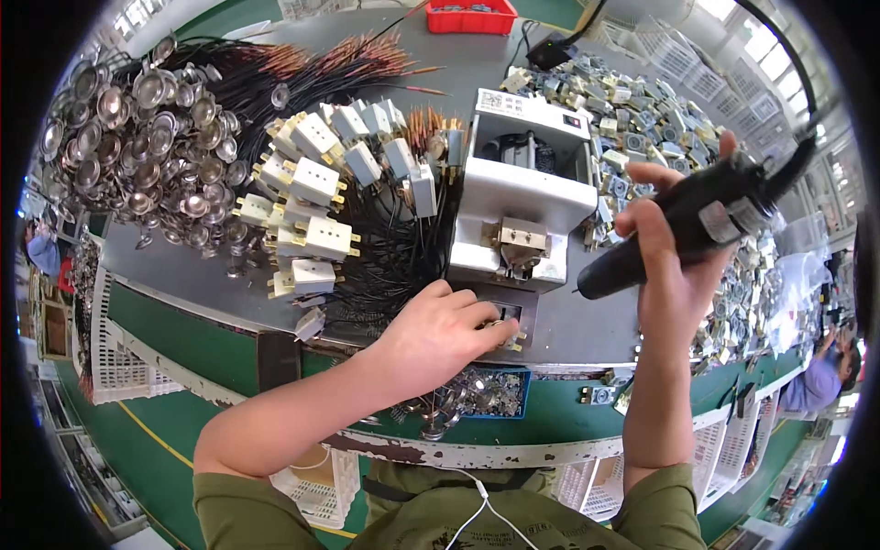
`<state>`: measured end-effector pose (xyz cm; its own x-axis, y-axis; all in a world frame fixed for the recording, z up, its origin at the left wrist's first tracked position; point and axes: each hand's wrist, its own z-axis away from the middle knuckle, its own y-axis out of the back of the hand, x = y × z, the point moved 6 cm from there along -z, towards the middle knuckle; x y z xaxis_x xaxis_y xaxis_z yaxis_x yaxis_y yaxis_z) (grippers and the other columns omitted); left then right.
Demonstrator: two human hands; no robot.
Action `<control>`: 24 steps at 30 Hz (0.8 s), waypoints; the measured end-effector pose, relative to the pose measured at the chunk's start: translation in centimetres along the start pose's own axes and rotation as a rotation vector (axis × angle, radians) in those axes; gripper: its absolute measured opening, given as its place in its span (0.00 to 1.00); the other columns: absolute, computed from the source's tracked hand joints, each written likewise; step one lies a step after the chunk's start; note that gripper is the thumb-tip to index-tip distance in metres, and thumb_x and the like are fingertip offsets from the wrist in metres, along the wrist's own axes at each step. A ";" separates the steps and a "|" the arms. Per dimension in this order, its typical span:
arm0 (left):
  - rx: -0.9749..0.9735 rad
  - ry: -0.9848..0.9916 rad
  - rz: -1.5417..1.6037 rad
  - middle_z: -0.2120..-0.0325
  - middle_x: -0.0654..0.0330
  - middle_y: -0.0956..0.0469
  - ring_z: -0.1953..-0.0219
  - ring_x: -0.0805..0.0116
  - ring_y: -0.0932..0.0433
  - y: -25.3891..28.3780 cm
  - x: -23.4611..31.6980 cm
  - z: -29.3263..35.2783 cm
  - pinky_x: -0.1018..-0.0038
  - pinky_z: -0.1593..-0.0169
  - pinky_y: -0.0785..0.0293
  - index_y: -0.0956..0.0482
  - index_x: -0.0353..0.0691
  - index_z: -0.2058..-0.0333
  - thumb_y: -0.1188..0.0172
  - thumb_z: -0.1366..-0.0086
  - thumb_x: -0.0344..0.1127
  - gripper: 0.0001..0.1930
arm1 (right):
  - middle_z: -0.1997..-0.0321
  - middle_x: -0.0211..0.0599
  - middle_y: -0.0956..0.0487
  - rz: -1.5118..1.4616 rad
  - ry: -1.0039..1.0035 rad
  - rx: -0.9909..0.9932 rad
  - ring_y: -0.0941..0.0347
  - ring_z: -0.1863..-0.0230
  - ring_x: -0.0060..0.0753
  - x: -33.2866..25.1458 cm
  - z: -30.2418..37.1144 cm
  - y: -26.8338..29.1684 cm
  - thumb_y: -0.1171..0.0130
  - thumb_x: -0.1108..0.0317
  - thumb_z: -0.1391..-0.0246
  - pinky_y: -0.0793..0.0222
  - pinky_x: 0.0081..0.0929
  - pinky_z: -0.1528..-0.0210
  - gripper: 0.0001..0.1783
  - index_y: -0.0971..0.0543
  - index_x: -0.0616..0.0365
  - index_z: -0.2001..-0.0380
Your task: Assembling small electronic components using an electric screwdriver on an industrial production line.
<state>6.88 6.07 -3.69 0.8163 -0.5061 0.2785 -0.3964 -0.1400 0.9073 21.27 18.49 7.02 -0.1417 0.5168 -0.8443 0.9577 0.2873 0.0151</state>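
My right hand is wrapped round a black electric screwdriver, its tip pointing down and left, with a cable running up from its far end. My left hand has thumb and fingers closed on a small part with brass tabs, set in a metal fixture at the bench's near edge; the fingers hide most of it. Just beyond stands a silvery screw feeder machine. Left of the machine lie several white and grey box-shaped parts with brass terminals and black wires.
Round metal cups on wires form a heap at the left. Many small grey parts cover the right side. A red bin stands at the far edge. By my left forearm sits a blue tray of small metal pieces. Another person is at far right.
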 end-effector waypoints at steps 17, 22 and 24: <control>0.181 0.358 -0.231 0.51 0.53 0.23 0.48 0.51 0.26 12.5 -5.1 2.2 0.61 0.43 0.32 0.19 0.44 0.53 0.36 0.41 0.25 0.16 | 0.47 0.53 0.28 0.062 0.298 -0.081 0.27 0.59 0.34 1.8 9.8 1.2 0.53 0.83 0.39 0.28 0.31 0.55 0.31 0.43 0.55 0.33; 0.174 0.370 -0.470 0.49 0.57 0.24 0.47 0.52 0.27 13.5 -8.9 0.2 0.57 0.42 0.33 0.17 0.47 0.59 0.32 0.43 0.32 0.11 | 0.50 0.50 0.25 -0.015 0.084 -0.169 0.24 0.59 0.35 2.4 9.5 -0.8 0.48 0.90 0.45 0.27 0.27 0.54 0.20 0.26 0.64 0.50; 0.173 0.354 -0.548 0.49 0.57 0.24 0.47 0.52 0.27 13.4 -8.3 -0.3 0.57 0.42 0.33 0.17 0.47 0.60 0.32 0.43 0.32 0.11 | 0.51 0.49 0.24 0.024 0.058 -0.228 0.23 0.58 0.35 2.5 9.2 -1.5 0.47 0.90 0.45 0.27 0.27 0.54 0.19 0.25 0.64 0.51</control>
<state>-5.08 8.65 6.21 0.9954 -0.0180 -0.0945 0.0766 -0.4467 0.8914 21.81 11.92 -0.06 -0.1400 0.5694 -0.8100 0.8806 0.4457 0.1611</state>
